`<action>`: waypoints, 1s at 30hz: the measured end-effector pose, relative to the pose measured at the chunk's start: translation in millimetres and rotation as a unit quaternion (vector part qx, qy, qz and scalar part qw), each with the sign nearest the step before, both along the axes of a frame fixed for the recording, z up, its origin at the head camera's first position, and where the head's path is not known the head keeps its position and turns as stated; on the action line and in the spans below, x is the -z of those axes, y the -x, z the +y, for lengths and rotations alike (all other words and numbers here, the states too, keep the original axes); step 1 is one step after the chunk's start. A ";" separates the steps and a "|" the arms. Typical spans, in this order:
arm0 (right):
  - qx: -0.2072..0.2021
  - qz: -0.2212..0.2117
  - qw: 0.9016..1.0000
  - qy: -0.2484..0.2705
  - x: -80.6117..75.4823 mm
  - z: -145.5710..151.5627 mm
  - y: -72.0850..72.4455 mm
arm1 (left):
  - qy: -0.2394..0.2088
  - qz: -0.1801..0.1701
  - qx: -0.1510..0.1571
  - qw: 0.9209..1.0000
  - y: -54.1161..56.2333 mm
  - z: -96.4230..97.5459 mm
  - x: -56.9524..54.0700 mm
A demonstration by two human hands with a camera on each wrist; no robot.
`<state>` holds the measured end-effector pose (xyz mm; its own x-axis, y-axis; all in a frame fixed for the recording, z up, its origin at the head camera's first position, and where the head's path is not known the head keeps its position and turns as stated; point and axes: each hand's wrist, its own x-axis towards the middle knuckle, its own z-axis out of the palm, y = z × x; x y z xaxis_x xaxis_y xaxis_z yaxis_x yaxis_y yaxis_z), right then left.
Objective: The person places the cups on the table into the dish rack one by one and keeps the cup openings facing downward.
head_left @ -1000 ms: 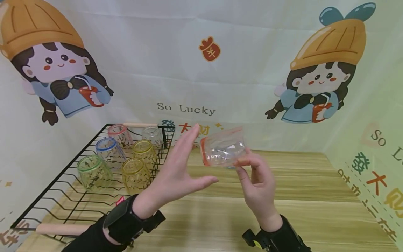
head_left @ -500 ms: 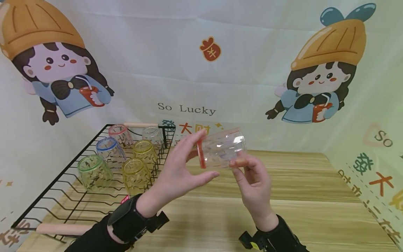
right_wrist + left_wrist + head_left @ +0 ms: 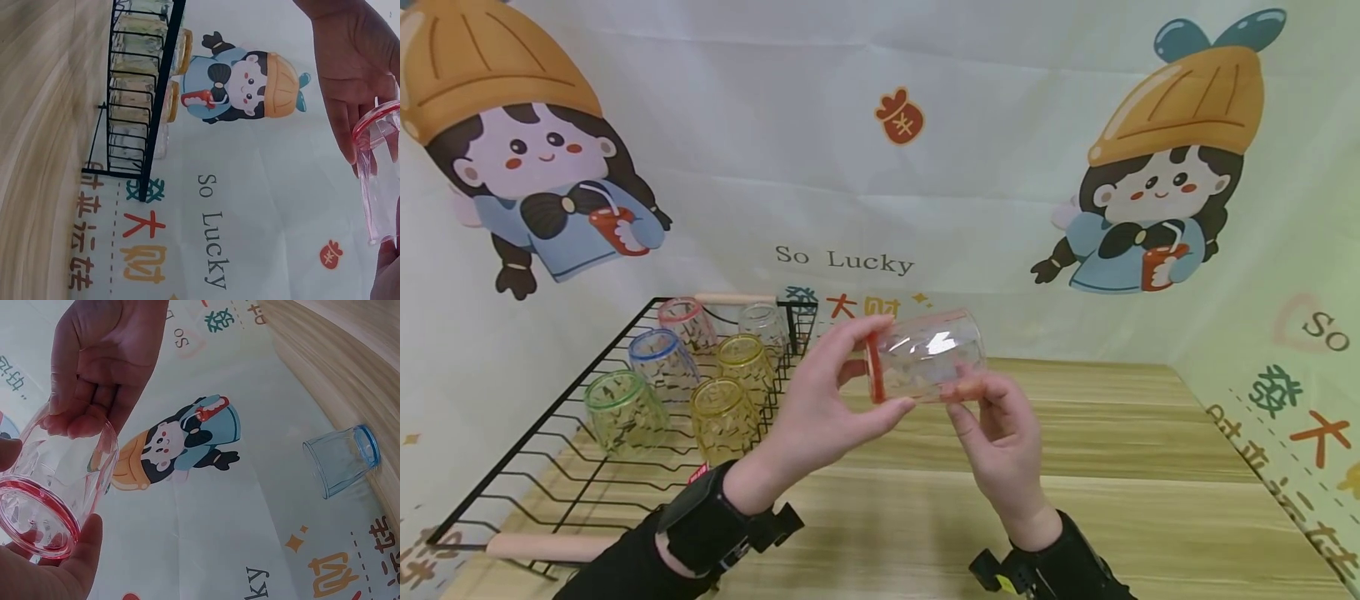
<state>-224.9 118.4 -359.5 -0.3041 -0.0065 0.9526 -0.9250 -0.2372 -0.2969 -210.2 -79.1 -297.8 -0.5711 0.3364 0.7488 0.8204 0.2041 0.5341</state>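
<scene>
A clear drinking glass (image 3: 928,358) with a red base is held on its side above the table, base to the left and mouth to the right. My left hand (image 3: 827,400) grips the base end, fingers over the top and thumb below. At the mouth, my right hand (image 3: 1009,450) pinches the rim between thumb and fingers. The left wrist view shows the red base ring (image 3: 47,512) close up, beside the left thumb. Beyond, a blue-tinted glass (image 3: 340,459) stands on the table; in the head view the held glass and hands hide it.
A black wire rack (image 3: 161,94) with wooden handles (image 3: 550,546) stands at the left. Upside-down glasses fill its far half: green (image 3: 625,417), blue (image 3: 662,362), pink (image 3: 685,323), clear (image 3: 763,327) and two yellow (image 3: 725,421). A printed cloth (image 3: 977,208) hangs behind the table.
The glass has moved slightly left and turned a little. My left fingers have come from apart to around its base; my right hand shifted left, still pinching the rim.
</scene>
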 end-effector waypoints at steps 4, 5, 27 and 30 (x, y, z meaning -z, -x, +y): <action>0.006 -0.002 1.000 -0.005 -3.0 3.1 1.5 | 0.007 0.001 -0.012 1.000 0.3 -0.3 -1.7; 0.007 -0.004 1.000 -0.005 -4.1 3.8 1.9 | 0.008 0.001 -0.014 1.000 0.3 -0.5 -2.0; 0.059 0.000 0.994 -0.093 -5.3 19.1 13.2 | 0.046 0.019 -0.081 0.995 -1.5 -15.9 -12.2; 0.068 0.000 0.992 -0.107 -3.8 20.8 14.7 | 0.054 0.010 -0.097 0.994 -3.0 -20.4 -13.3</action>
<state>-239.7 139.3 -355.7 -0.3152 -0.1681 0.9340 -0.9444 -0.0415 -0.3262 -207.3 -99.5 -284.5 -0.6189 0.3003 0.7258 0.7698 0.4156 0.4844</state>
